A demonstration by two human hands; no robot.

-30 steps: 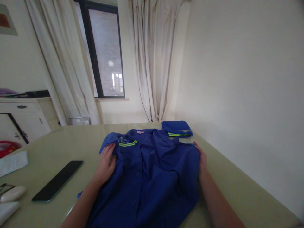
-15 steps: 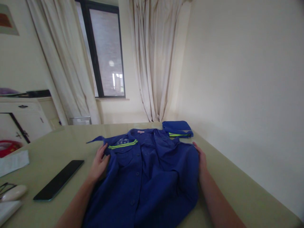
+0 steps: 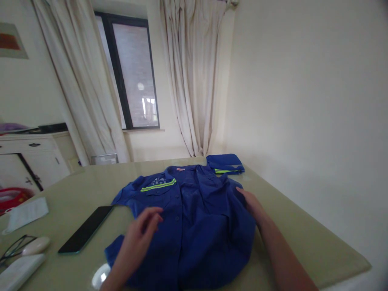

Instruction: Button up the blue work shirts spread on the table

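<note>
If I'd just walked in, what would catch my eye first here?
Probably the big blue shirt spread on the pale green table, with a bright yellow-green stripe above its pocket. Two bare hands would stand out too: the left hand over the shirt's left side, the right hand at its right edge. Then perhaps the dark phone, lying to the shirt's left.
</note>
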